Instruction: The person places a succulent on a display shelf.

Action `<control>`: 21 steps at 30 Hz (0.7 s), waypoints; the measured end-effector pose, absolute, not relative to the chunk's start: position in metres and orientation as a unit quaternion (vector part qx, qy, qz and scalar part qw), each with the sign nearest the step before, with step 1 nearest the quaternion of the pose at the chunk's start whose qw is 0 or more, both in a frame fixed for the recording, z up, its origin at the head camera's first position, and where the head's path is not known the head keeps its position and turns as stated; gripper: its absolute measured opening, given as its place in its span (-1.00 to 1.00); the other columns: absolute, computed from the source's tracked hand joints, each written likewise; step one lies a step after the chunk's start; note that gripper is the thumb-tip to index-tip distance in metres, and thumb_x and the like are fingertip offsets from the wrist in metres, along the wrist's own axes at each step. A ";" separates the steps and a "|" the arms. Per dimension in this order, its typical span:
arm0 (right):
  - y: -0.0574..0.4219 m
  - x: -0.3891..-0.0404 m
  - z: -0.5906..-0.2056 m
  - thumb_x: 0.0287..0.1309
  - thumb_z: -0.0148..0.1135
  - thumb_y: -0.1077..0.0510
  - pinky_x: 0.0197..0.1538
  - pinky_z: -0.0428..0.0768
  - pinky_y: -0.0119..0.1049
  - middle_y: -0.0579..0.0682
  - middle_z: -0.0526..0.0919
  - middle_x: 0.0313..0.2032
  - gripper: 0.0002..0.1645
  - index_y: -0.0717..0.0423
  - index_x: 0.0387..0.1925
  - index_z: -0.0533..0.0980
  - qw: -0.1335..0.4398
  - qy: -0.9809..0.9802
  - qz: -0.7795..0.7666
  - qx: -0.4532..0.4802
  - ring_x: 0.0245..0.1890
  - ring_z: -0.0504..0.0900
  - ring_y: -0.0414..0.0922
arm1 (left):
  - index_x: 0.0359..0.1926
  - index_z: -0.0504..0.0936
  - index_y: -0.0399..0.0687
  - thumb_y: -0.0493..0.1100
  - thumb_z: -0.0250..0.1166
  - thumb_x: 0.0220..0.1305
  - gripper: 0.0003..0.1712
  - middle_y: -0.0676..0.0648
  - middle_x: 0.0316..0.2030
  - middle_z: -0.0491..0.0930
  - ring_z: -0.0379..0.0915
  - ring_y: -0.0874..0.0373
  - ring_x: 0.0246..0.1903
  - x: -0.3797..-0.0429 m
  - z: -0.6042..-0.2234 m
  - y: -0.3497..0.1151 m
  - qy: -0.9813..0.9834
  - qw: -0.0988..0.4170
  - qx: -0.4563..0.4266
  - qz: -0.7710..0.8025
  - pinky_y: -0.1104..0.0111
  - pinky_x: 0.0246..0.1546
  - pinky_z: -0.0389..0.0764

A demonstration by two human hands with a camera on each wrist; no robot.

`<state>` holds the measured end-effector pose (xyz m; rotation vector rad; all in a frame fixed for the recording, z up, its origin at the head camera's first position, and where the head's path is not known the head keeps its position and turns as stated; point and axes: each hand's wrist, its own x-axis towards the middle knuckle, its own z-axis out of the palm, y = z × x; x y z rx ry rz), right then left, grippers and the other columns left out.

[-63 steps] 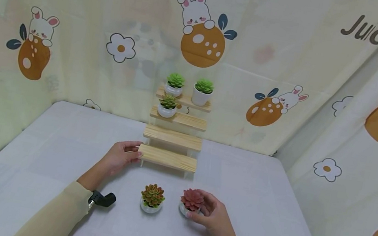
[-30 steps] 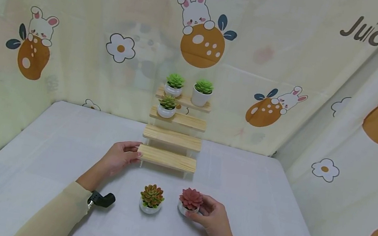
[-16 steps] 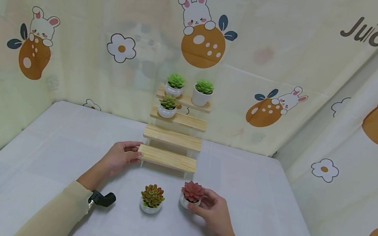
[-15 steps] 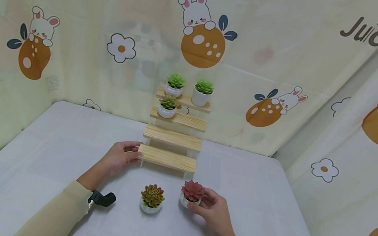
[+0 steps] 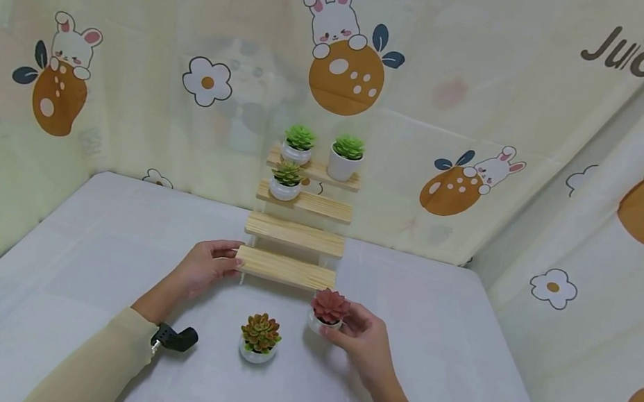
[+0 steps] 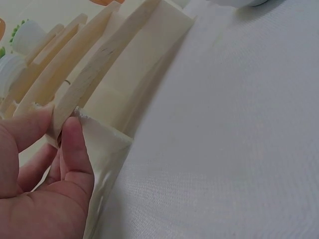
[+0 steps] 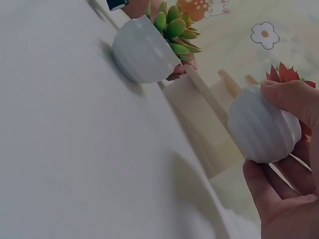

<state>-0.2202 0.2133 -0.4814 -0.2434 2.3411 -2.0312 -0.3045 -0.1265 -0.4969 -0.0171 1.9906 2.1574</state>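
Stepped wooden stand [image 5: 296,225] sits at the far middle of the worktop [image 5: 64,272], steadied by the left hand [image 5: 202,270], whose thumb and fingers [image 6: 75,149] pinch the left end of its lowest step. Right hand [image 5: 366,338] has fingers curled round the white pot of the red succulent [image 5: 330,306], lifted just near-right of that step; judged best carried upright, set down flat, clear of the edge. Orange-green succulent [image 5: 260,336] stands on the worktop, near and left

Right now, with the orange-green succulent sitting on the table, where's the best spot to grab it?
Probably grip the orange-green succulent by its round white pot, fingers around the sides from the front or the right. The leaves spread over the rim, so coming from above would likely crush them, and the ribbed pot wall is exposed.
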 end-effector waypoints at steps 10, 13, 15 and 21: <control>0.203 -0.230 -0.470 -0.06 0.60 0.32 0.14 0.66 -0.46 0.18 0.67 0.17 -0.30 0.25 0.19 0.58 0.008 0.750 -0.657 -0.082 0.09 0.70 -0.22 | 0.44 0.39 -0.29 -0.37 0.27 0.41 -0.39 -0.25 0.10 0.55 0.63 0.17 -0.14 -0.304 -0.495 -0.127 0.677 0.108 -0.009 0.728 0.37 -0.06 0.76; 0.201 -0.233 -0.466 -0.06 0.61 0.30 0.14 0.65 -0.48 0.16 0.68 0.16 -0.30 0.22 0.19 0.59 0.001 0.752 -0.654 -0.081 0.09 0.69 -0.23 | 0.44 0.38 -0.30 -0.36 0.28 0.41 -0.38 -0.25 0.11 0.55 0.63 0.17 -0.14 -0.303 -0.495 -0.128 0.679 0.107 -0.008 0.726 0.35 -0.04 0.76; 0.200 -0.235 -0.464 -0.05 0.61 0.29 0.15 0.65 -0.47 0.15 0.68 0.17 -0.29 0.22 0.20 0.58 -0.002 0.750 -0.656 -0.084 0.09 0.69 -0.23 | 0.44 0.38 -0.29 -0.37 0.27 0.41 -0.38 -0.25 0.11 0.55 0.63 0.17 -0.14 -0.302 -0.495 -0.128 0.681 0.105 -0.009 0.724 0.37 -0.05 0.76; 0.200 -0.242 -0.457 -0.03 0.60 0.30 0.12 0.67 -0.46 0.13 0.68 0.17 -0.31 0.21 0.20 0.58 -0.009 0.739 -0.668 -0.091 0.09 0.70 -0.21 | 0.43 0.39 -0.31 -0.38 0.26 0.41 -0.40 -0.24 0.08 0.55 0.63 0.19 -0.15 -0.302 -0.495 -0.125 0.680 0.102 -0.004 0.727 0.40 -0.09 0.76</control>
